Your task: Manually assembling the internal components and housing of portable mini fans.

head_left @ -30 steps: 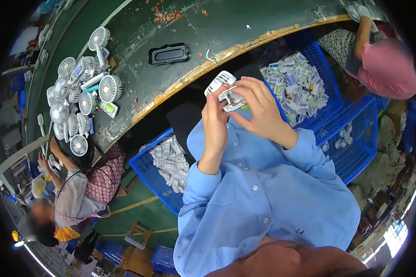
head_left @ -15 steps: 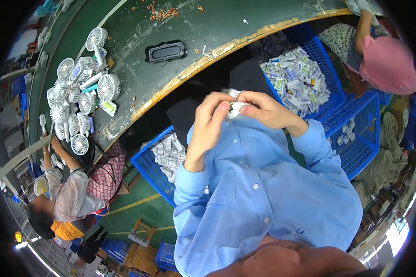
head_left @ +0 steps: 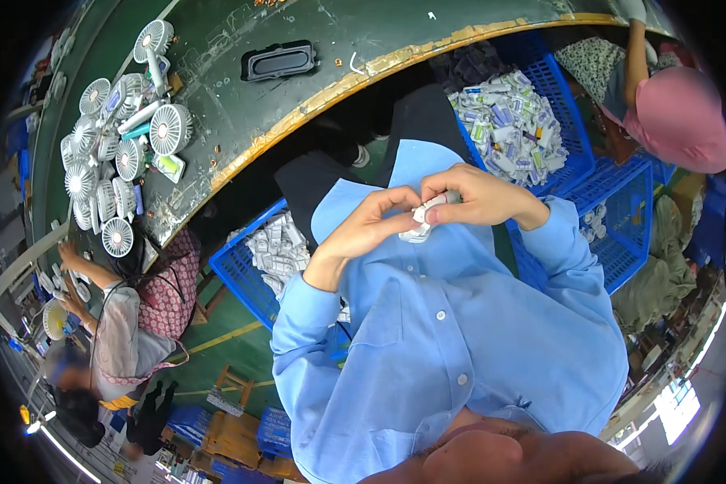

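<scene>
Above my lap, both hands are closed on a small white plastic piece (head_left: 416, 231). My left hand (head_left: 369, 224) pinches it from the left with thumb and forefinger. From the other side my right hand (head_left: 477, 196) grips it, the thumb lying across its upper end. Fingers cover much of the piece, so its full shape does not show. Nearest to my left forearm is a blue crate (head_left: 238, 274) of white plastic parts (head_left: 276, 252). Past my right hand stands a blue basket (head_left: 574, 113) heaped with white, green and purple parts (head_left: 510, 129).
A green worktable (head_left: 363, 32) with a worn edge curves ahead. On it lie a black tray (head_left: 278, 60) and a pile of white handheld fans (head_left: 171, 129). Another blue basket (head_left: 625, 242) is at right. Co-workers sit at left (head_left: 129, 323) and far right (head_left: 678, 117).
My hands have come lower, nearer my body, still holding the white piece, which is turned differently. The view has shifted, and the left co-worker's arms have moved.
</scene>
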{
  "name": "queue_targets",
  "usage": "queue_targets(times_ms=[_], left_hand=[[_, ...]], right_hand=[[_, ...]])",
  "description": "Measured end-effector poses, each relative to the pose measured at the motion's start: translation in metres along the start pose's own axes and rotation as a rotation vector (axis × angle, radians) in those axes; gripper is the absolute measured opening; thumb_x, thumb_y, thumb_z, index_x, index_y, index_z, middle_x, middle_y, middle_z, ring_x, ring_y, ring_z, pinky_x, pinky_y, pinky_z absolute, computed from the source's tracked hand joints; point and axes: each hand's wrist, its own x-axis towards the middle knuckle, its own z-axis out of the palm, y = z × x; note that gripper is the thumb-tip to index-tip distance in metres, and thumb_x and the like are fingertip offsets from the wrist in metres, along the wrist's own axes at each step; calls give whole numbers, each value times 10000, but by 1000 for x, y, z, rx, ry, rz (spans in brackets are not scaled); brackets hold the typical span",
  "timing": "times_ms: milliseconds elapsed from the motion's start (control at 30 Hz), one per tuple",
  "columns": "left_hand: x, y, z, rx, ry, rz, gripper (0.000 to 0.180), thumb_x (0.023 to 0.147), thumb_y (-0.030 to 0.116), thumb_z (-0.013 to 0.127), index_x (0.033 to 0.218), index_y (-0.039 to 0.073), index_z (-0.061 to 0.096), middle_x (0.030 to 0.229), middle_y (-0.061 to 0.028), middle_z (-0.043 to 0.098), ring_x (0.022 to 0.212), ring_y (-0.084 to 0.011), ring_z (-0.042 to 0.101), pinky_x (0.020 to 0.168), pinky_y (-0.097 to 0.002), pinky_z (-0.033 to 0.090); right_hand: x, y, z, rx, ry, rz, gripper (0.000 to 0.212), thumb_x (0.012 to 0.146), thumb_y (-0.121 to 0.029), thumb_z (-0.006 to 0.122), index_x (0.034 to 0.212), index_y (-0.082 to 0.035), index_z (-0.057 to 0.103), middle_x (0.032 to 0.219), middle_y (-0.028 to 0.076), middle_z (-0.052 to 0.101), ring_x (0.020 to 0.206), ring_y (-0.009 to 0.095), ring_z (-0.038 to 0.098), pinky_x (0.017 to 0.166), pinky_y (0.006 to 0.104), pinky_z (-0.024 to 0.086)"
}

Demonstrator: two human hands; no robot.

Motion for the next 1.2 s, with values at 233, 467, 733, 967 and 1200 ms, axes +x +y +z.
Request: queue_targets(times_ms=[233, 467, 733, 967, 1200], left_hand=[[-9, -5, 3, -113, -192, -93, 210, 930, 131, 549, 1108, 21, 564, 1036, 5, 579, 960, -67, 509, 848, -226, 415], [-17, -6, 8, 232, 66, 14, 128, 916, 91, 528, 991, 1, 579, 878, -37, 607, 832, -85, 540, 748, -248, 441], [-20, 0, 15, 143, 87, 110, 134, 905, 74, 532, 1017, 7, 560, 901, -40, 605, 847, -98, 546, 762, -257, 446], [-23, -6, 18, -89, 92, 25, 141, 904, 89, 550, 1022, 11, 541, 846, -15, 594, 819, -100, 548, 732, -264, 443], [-25, 23, 25, 534, 305, 219, 288, 780, 78, 677, 1040, 23, 564, 886, -79, 619, 808, -207, 589, 747, -330, 461]], right_hand=[[-2, -20, 0, 0, -170, 37, 195, 860, -208, 642, 828, -18, 616, 697, 53, 606, 623, 121, 545, 563, 291, 392], [-1, -11, 1, 48, -126, 140, 181, 892, -187, 584, 899, -6, 596, 727, 55, 591, 667, 114, 510, 603, 287, 396], [-1, -22, 25, -252, 194, -4, 269, 858, -237, 622, 741, 3, 582, 672, 104, 594, 589, 222, 553, 556, 317, 395], [4, -13, 17, 549, -23, 51, 371, 942, -301, 520, 737, -8, 616, 688, -8, 572, 668, 49, 477, 593, 234, 366], [11, -5, 15, 558, -29, 128, 272, 901, -243, 556, 782, -10, 631, 700, 18, 597, 652, 57, 521, 583, 209, 385]])
